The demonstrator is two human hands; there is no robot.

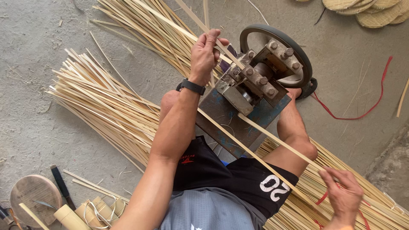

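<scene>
Reaching forward, the left hand [205, 47] pinches a bamboo strip [179, 27]; the right hand [343, 191], drawn back, grips another strip [279, 142].

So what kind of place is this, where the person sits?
Probably a small bamboo-craft workshop, set up on a bare concrete floor. Piles of thin bamboo strips lie all around, a hand-fed metal machine takes one strip, and round woven mats are stacked in the corner.

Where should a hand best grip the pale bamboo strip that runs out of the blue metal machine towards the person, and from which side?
Grip the pale bamboo strip on its free stretch just past the blue metal machine, probably pinching the flat faces from above. It is thin, flat and hangs clear there, as the right hand pinches it further along.
</scene>
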